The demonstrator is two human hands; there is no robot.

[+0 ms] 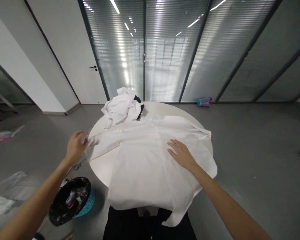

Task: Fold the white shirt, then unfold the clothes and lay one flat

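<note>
A white long-sleeved shirt [142, 160] lies spread over a round white table [100, 171], its hem hanging over the near edge. At the left edge of the table, my left hand [76, 145] is beside the cuff of the outstretched sleeve [103, 143]. Its fingers are curved, with a gap between them and the thumb. My right hand [182, 154] rests on the front of the shirt, right of the middle, fingers spread. The shirt's other sleeve is folded and partly bunched at the right side of the table.
A crumpled white cloth heap [122, 106] with a dark piece [140, 108] sits at the table's far left. On the floor stand a blue basket lined with a black bag [76, 200] and, farther off, a small blue-and-pink basket [204, 102]. Plastic packaging [8, 183] lies at left.
</note>
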